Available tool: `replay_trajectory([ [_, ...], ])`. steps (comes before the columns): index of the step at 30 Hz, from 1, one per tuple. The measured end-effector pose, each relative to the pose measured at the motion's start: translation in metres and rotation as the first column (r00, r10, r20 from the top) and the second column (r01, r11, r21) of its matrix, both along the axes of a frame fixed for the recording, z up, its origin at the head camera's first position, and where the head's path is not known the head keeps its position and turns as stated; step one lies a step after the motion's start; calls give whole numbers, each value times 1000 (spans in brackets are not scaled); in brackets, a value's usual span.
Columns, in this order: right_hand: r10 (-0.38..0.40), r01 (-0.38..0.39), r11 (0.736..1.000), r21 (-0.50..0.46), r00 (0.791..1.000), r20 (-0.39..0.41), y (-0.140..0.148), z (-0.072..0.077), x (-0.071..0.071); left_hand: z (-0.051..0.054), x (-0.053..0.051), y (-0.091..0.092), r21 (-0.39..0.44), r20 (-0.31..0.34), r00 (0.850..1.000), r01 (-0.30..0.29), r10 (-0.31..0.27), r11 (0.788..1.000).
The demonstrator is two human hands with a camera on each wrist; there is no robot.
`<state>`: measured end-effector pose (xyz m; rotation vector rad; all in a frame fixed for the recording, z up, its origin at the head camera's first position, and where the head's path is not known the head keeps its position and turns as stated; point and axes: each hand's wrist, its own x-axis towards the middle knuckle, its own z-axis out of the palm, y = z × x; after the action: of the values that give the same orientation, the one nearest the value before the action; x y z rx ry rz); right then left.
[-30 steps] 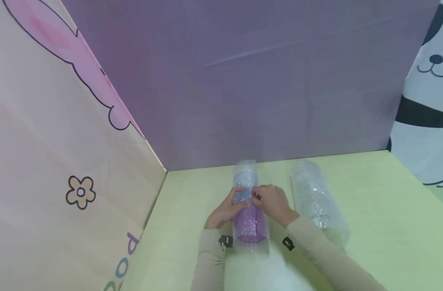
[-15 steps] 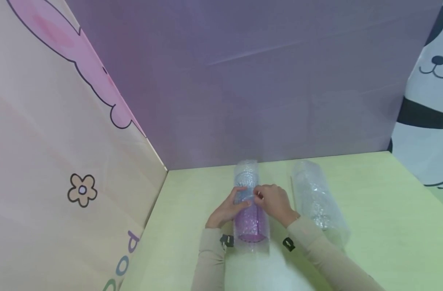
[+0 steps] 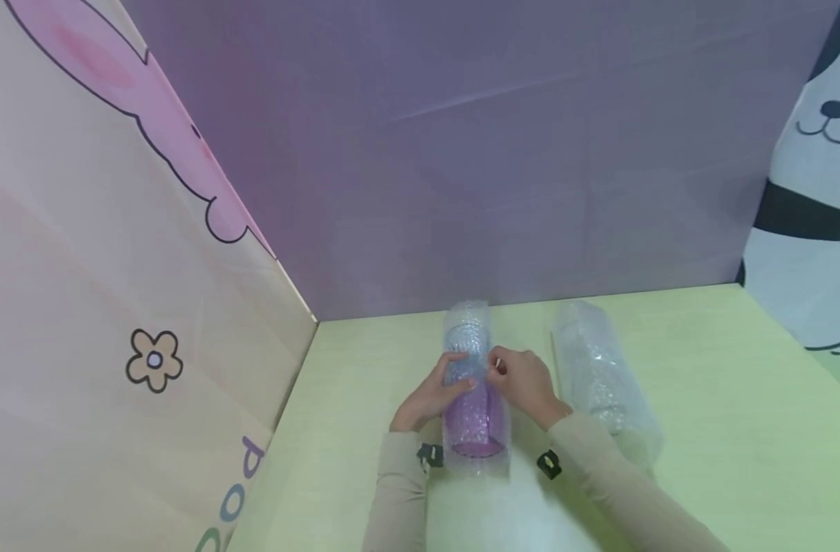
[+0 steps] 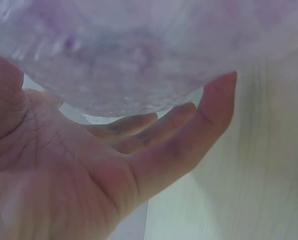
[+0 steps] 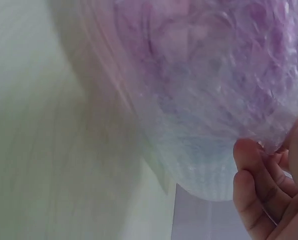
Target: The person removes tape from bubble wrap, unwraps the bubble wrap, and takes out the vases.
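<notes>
A cylinder (image 3: 470,414), purple at the near end and bluish at the far end, lies lengthwise on the table inside clear bubble wrap (image 3: 467,313). From its left side my left hand (image 3: 430,395) grips the wrapped cylinder, thumb on top. In the left wrist view the fingers (image 4: 216,107) curve under and around the wrapped form. My right hand (image 3: 523,382) pinches the edge of the bubble wrap on the right side of the cylinder. The right wrist view has that pinched fold (image 5: 274,142) between thumb and fingers. What kind of thing the cylinder is cannot be told through the wrap.
A second bubble-wrapped bundle (image 3: 602,376) lies to the right, near my right forearm. The pale yellow-green table (image 3: 723,429) meets a purple-grey back panel (image 3: 530,192). A printed panel (image 3: 82,268) stands at the left, and a panda print (image 3: 813,268) at the right.
My right hand has shifted slightly to the right, away from the left hand, with the wrap edge in its pinch. The left hand and the wrapped cylinder have stayed nearly in place.
</notes>
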<state>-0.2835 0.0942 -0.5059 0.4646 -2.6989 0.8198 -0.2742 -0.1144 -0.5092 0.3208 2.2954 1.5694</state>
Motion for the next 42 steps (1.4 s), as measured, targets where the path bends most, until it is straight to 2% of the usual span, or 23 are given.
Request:
replay_trajectory([
  [6,11,-11,997,-72,1000,2,1,-3,1,2,3,-3,1,11,1000,-4,4,1000],
  [14,1,16,982,-189,996,90,3,-1,7,-1,2,-5,17,18,1000,-4,4,1000],
  [21,-15,32,965,-261,998,67,4,-3,11,-2,2,-5,26,40,999,-18,17,999],
  [32,-1,56,920,-388,990,140,7,-4,17,-6,1,-7,40,35,999,-12,11,999],
  [38,-26,110,897,-429,980,197,9,-10,19,-7,2,-8,44,31,999,-13,12,999],
  [42,-51,146,871,-470,977,209,9,-14,20,-7,3,-8,56,42,999,-20,18,998],
])
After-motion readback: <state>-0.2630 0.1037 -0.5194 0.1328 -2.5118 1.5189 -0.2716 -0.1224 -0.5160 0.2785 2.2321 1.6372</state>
